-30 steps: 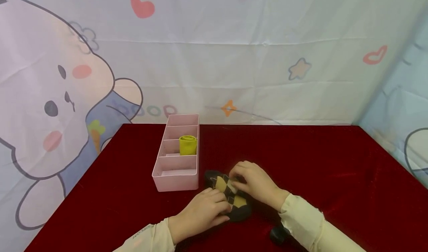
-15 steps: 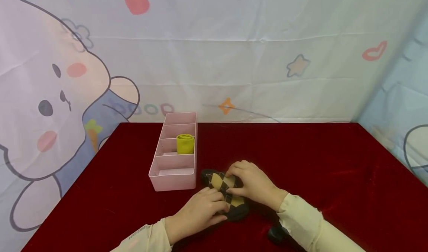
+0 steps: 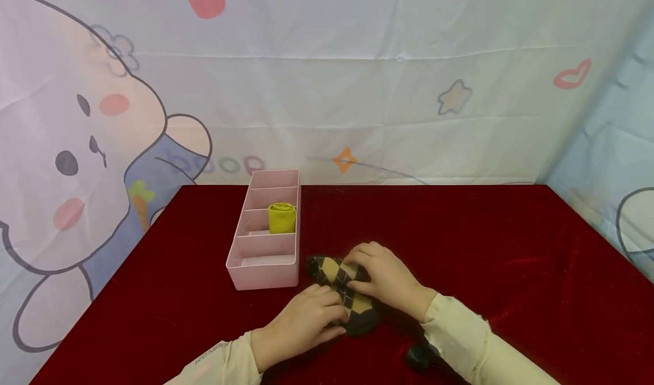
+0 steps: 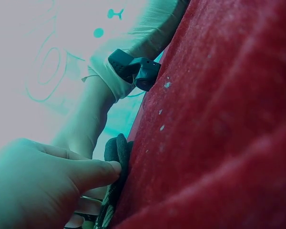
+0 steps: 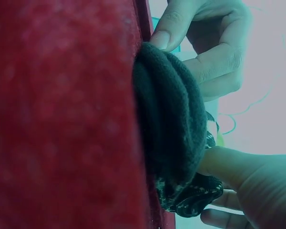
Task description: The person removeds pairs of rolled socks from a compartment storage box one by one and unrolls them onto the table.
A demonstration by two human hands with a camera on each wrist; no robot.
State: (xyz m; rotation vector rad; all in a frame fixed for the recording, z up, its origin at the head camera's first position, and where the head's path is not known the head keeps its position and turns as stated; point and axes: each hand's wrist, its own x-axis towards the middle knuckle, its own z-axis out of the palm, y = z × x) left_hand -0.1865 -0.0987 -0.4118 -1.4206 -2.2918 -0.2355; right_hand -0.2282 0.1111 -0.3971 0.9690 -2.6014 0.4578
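Observation:
Dark argyle socks (image 3: pixel 347 294) with yellow diamonds lie folded flat on the red cloth, right of the pink box. My left hand (image 3: pixel 306 322) holds their near left side, its thumb at the edge and its fingers curled over the top. My right hand (image 3: pixel 385 277) grips the far right part between thumb and fingers. In the right wrist view, the dark sock fabric (image 5: pixel 169 114) shows thick stacked layers, and the left thumb (image 5: pixel 162 38) touches one end. The left wrist view has the left thumb (image 4: pixel 107 171) against the dark sock edge.
A pink divided box (image 3: pixel 263 277) stands to the left, with a yellow rolled cloth (image 3: pixel 282 218) in the second compartment from the near end. A black wrist camera (image 3: pixel 420 358) hangs below the right sleeve. A printed cloth backdrop (image 3: pixel 327 78) rises behind the red-covered table (image 3: pixel 460 231).
My right fingers have spread from a tighter curl onto the socks, and the socks' far part lies flatter. The left hand stays about in place. The head view has shifted slightly.

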